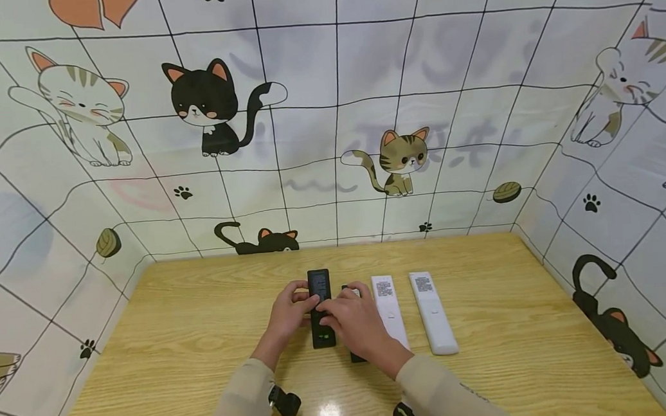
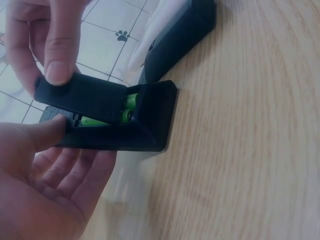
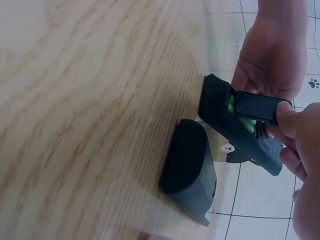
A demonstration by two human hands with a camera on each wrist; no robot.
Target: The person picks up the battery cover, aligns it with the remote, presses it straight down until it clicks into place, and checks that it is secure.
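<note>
A black remote control lies back side up, gripped along its left side by my left hand. The left wrist view shows green batteries inside its uncovered compartment. Thumb and fingers of my right hand pinch the black battery cover, which is tilted above the compartment and hides part of the batteries. Its lower end is close to the batteries in the right wrist view, where the cover slants away from the remote body.
Right of the held remote, a second black remote is partly hidden under my right hand. Two white remotes lie further right, labels up. The wooden table meets a cat-patterned cloth at its back and sides.
</note>
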